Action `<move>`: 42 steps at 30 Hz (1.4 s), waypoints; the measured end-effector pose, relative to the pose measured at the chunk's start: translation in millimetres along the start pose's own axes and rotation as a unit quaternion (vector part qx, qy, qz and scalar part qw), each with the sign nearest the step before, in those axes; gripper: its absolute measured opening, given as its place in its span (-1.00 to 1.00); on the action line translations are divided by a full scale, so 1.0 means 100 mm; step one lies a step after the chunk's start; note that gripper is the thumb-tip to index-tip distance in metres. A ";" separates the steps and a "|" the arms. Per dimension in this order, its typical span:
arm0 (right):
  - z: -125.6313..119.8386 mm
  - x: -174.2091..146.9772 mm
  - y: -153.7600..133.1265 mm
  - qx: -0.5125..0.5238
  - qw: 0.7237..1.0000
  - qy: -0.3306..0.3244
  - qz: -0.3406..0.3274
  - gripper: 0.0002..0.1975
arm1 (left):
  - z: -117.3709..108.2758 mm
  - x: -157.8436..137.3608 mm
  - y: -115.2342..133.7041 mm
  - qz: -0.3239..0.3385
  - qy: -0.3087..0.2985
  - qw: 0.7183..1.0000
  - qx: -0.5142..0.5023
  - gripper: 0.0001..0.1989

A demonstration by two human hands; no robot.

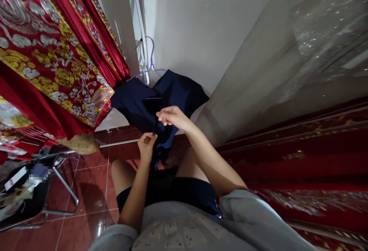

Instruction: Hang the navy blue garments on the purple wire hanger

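A dark navy garment [184, 90] with a V-shaped neck hangs on a purple wire hanger [152, 66] by the wall. My left hand [146, 145] is closed in a pinch at the lower front of the garment, with a small dark bit of its edge at the fingertips. Higher up and to the right, my right hand [170, 117] is held in front of the cloth, its fingers curled together. Whatever may be between those fingers is too small to make out. The garment's lower end hangs down between my knees, partly hidden by my forearms.
Red cloths embroidered in gold and silver [63, 59] hang at the left. Below them stands a black folding chair [38, 193] with small items on it. Clear plastic sheeting [322, 36] and more red fabric [301, 166] are at the right. The floor [89, 182] is red tile.
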State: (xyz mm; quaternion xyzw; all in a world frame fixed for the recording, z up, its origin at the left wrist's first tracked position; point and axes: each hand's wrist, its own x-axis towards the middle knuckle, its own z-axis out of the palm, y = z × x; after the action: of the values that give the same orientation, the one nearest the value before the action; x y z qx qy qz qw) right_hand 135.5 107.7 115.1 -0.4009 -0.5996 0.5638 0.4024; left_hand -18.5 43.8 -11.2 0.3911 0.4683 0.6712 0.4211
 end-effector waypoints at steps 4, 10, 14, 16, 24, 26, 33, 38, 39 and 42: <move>0.12 -0.14 0.29 -0.179 0.983 -0.026 0.032 -0.52 | 0.07 -0.02 0.08 0.027 -0.023 0.999 0.012 -0.72; 0.29 -0.30 0.70 -0.197 0.977 0.073 -0.043 -0.46 | 0.09 0.00 0.17 0.067 -0.073 0.993 0.059 -0.77; 0.29 -0.35 0.68 -0.231 0.966 0.088 -0.076 -0.59 | 0.10 0.01 0.17 0.094 -0.061 0.991 0.080 -0.78; 0.28 -0.36 0.69 -0.224 0.967 0.086 -0.088 -0.68 | 0.09 0.02 0.17 0.102 -0.056 0.990 0.083 -0.79; 0.30 -0.38 0.81 -0.066 0.997 0.020 -0.030 -0.71 | 0.05 -0.01 0.08 0.108 -0.067 0.985 0.115 -0.83; 0.32 -0.38 0.78 0.045 0.999 0.009 0.016 -0.69 | 0.06 0.01 0.07 0.117 -0.065 0.982 0.131 -0.84; 0.12 0.00 0.28 0.217 0.969 0.107 0.043 -0.77 | 0.16 -0.02 0.04 0.183 -0.090 0.952 0.226 -0.87; -0.14 0.48 -0.54 0.173 0.969 0.138 -0.114 -0.76 | 0.29 -0.20 -0.04 0.214 -0.161 0.925 0.271 -0.86; -0.15 0.51 -0.68 0.159 0.969 0.133 -0.136 -0.74 | 0.32 -0.19 0.00 0.216 -0.159 0.926 0.268 -0.86; -0.12 0.45 -0.95 0.135 0.968 0.118 -0.174 -0.68 | 0.38 -0.02 0.35 0.252 -0.141 0.922 0.258 -0.85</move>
State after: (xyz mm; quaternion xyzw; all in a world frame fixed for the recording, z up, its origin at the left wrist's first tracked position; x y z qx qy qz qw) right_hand 128.1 150.3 211.9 -0.2959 -0.5266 0.5092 0.6130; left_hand 10.3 45.8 31.3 0.6819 0.4474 0.5485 0.1844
